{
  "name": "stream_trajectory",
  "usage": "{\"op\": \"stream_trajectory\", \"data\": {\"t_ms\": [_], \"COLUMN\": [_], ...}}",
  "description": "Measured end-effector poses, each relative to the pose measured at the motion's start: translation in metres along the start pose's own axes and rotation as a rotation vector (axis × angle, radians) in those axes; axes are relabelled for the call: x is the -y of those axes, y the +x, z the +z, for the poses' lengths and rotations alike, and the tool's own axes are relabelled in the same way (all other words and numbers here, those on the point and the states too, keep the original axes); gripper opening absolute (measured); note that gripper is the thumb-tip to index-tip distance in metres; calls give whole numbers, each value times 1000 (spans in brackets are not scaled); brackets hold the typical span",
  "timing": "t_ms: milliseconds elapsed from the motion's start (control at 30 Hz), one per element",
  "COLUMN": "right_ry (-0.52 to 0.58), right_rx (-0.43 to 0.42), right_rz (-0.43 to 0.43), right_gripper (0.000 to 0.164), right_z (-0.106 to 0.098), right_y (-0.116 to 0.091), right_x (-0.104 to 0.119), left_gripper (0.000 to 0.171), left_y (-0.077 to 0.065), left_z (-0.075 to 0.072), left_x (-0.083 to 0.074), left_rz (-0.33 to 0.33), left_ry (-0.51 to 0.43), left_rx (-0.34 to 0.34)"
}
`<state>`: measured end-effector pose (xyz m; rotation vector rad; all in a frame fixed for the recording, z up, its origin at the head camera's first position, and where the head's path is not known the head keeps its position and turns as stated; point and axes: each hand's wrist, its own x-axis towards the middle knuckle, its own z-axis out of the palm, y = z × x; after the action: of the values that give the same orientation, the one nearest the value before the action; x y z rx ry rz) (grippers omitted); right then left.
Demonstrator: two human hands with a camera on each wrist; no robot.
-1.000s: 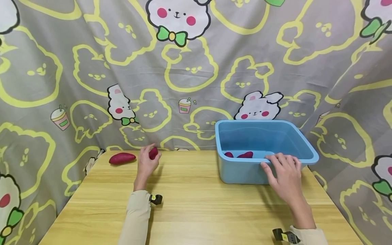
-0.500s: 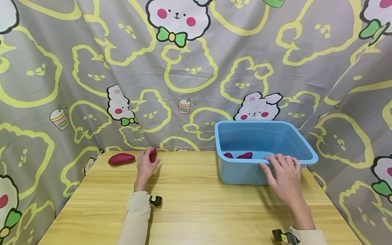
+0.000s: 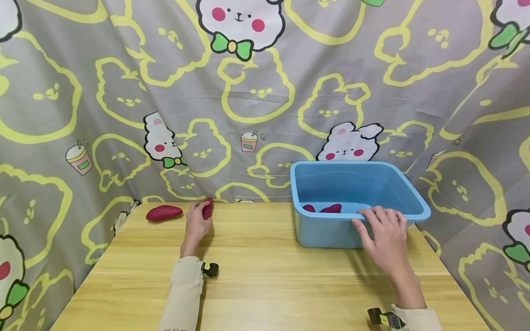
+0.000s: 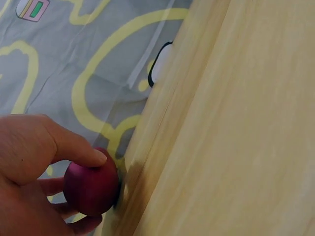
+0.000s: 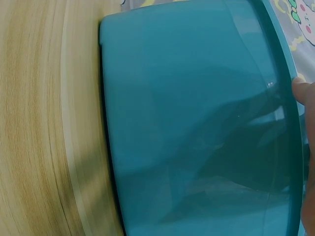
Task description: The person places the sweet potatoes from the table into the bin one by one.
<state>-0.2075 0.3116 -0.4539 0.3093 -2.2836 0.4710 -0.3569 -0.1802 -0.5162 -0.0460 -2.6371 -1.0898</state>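
Observation:
My left hand holds a dark red sweet potato at the table's back edge. In the left wrist view, thumb and curled fingers lie on either side of that sweet potato, seen end-on. Another sweet potato lies on the table just left of the hand. My right hand grips the near rim of a blue plastic basin, fingers over the edge and thumb outside. Inside are two sweet potatoes, partly hidden by the front wall. In the right wrist view the basin's outer wall fills the middle.
The wood-grain table ends at a grey patterned curtain hanging close behind it and along both sides. A small black camera sits on each wrist, the left camera and the right camera.
The left thumb and fingers have drawn in around the sweet potato, which now stands slightly more upright. My right hand and the basin have stayed in place.

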Motion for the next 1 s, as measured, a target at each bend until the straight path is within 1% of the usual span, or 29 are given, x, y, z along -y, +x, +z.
{"op": "stream_trajectory", "data": {"t_ms": [267,467,700,867,1000], "right_ry": [-5,-2,3,1,5], "right_rx": [-2,-3,-2,-2,-4], "right_rz": [-2,-2,-7,-7,-5], "right_gripper": [29,29,29,29,30], "right_z": [0,1,0,1,0], "right_y": [0,-1,0,0,0], "right_x": [-1,-2,-1,-1,-1], "left_gripper": [60,60,60,60,60], "left_y": [1,0,-1,-2,-2], "left_z": [0,-2,-3,-7,-12], "left_x": [0,-2,-5,-9,-13], "left_rz": [6,-6,8,-8,-12], "left_ry": [-27,-36,-56,-81,-111], "left_rx": [9,25,21,42,36]}}
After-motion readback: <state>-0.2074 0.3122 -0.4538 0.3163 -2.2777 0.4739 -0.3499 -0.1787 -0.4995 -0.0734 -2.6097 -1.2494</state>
